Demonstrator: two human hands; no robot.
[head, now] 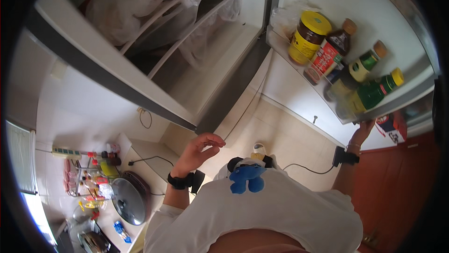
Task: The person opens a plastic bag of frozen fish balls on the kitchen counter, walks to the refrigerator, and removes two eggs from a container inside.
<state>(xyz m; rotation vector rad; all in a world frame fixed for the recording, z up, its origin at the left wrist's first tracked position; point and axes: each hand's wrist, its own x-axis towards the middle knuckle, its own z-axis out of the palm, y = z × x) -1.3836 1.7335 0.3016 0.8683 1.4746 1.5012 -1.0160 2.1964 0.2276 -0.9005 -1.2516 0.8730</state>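
The open refrigerator's body, with plastic bags point(122, 7) on its shelves, is at the upper left. Just below its front corner is my left hand point(200, 153), empty, fingers curled but apart from the thumb. On the right, my right hand point(364, 130) is at the lower edge of the refrigerator door point(277, 77); its fingers are partly hidden behind that edge. The door shelf carries a yellow-lidded jar point(309, 37), a dark bottle with a red label point(329, 53), a brown-capped bottle point(364, 65) and a green bottle with a yellow cap point(379, 91).
A worktop at the lower left holds a lidded electric pan point(129, 200), condiment bottles point(108, 163) and a blue packet point(122, 232). Cables hang near both wrists. A red-brown wooden door point(393, 183) stands at the right, near a red and dark box point(391, 127).
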